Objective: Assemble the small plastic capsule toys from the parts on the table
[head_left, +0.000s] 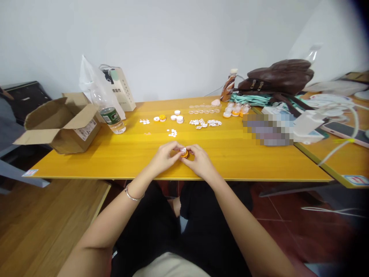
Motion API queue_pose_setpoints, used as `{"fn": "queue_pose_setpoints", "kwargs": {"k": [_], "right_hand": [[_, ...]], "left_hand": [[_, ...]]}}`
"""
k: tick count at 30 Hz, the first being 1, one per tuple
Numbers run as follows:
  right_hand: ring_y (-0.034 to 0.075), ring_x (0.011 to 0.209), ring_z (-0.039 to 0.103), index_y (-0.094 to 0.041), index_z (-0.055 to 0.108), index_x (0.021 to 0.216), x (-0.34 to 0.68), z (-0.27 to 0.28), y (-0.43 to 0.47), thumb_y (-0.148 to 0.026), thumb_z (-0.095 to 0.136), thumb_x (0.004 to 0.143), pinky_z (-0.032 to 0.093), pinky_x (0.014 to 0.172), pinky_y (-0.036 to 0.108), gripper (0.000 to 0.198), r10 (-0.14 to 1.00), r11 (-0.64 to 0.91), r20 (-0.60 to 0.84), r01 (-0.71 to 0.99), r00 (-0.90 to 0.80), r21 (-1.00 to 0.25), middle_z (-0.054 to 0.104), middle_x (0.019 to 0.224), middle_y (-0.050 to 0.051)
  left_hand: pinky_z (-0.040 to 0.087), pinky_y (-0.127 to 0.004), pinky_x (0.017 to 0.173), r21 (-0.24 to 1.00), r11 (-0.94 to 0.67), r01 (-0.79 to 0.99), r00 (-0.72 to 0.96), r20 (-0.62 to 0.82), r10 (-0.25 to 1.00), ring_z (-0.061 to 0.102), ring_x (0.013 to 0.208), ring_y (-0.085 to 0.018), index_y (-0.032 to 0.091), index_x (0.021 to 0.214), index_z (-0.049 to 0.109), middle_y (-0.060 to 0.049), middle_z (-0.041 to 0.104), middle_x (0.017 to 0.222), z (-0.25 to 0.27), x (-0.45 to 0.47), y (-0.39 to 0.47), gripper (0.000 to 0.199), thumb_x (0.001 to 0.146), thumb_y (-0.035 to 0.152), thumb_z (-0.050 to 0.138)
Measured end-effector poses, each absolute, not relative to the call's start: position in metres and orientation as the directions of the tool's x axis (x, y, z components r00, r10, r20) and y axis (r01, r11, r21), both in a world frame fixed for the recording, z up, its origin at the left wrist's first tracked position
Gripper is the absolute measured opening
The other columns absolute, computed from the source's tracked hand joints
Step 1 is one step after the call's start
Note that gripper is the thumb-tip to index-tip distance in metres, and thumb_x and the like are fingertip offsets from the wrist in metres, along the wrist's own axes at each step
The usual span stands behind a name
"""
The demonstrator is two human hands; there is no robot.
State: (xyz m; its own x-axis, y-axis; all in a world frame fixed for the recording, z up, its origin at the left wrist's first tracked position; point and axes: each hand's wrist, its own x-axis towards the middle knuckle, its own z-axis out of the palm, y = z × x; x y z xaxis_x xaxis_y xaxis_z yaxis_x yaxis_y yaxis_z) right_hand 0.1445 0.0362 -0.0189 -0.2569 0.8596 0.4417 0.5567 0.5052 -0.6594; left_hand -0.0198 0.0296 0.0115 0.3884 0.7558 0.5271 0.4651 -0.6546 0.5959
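Near the front of the yellow table [230, 154], my left hand [165, 157] and my right hand [199, 161] meet, both closed around a small round orange piece with a white part on top [184, 154]. My fingers partly hide it. Just beyond lie small white discs [173, 133]. Farther back are white pegged pieces [145, 121], an orange round piece [162, 117], white round caps [179, 119] and white openwork pieces [199, 123]. Two rows of clear round parts [204, 109] lie behind these, with orange-and-clear pieces [236, 110] to their right.
On the left stand an open cardboard box [67, 132], a water bottle [112, 120] and a white carton [123, 90]. A brown drink bottle [229, 85] and a brown leather bag [276, 77] are at the back right. A white cable [336, 152] crosses near a phone [347, 132].
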Motion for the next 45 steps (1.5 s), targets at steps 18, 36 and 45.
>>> {"fn": "queue_pose_setpoints", "kwargs": {"k": [18, 36, 45], "right_hand": [[0.016, 0.083, 0.062, -0.021, 0.056, 0.105, 0.154, -0.020, 0.034, -0.028, 0.058, 0.079, 0.050, 0.081, 0.032, 0.027, 0.947, 0.313, 0.274, 0.289, -0.168, -0.905, 0.066, 0.097, 0.005], [0.015, 0.086, 0.063, -0.022, 0.054, 0.108, 0.155, -0.016, 0.031, -0.023, 0.059, 0.077, 0.051, 0.084, 0.032, 0.031, 0.952, 0.286, 0.252, 0.212, -0.174, -0.934, 0.065, 0.100, 0.004], [0.016, 0.088, 0.064, -0.021, 0.058, 0.103, 0.154, -0.020, 0.035, -0.021, 0.065, 0.070, 0.051, 0.084, 0.033, 0.034, 0.949, 0.248, 0.233, 0.048, -0.212, -0.967, 0.067, 0.100, 0.005]], "left_hand": [[0.033, -0.036, 0.103, 0.473, -0.498, 0.727, 0.347, 0.373, 0.861, 0.047, 0.120, -0.024, 0.015, 0.120, 0.053, -0.011, 0.054, 0.126, 0.036, 0.026, 0.280, 0.046, 0.074, 0.011, 0.054], [0.041, -0.031, 0.090, 0.375, -0.567, 0.733, 0.276, 0.597, 0.753, 0.054, 0.098, -0.017, 0.012, 0.117, 0.048, -0.011, 0.058, 0.105, 0.055, 0.041, 0.269, 0.041, 0.076, 0.014, 0.056], [0.049, -0.030, 0.078, 0.712, -0.625, 0.320, 0.311, 0.544, 0.779, 0.061, 0.088, -0.015, 0.017, 0.099, 0.056, -0.006, 0.063, 0.097, 0.080, -0.008, 0.139, 0.024, 0.077, 0.025, 0.060]]}}
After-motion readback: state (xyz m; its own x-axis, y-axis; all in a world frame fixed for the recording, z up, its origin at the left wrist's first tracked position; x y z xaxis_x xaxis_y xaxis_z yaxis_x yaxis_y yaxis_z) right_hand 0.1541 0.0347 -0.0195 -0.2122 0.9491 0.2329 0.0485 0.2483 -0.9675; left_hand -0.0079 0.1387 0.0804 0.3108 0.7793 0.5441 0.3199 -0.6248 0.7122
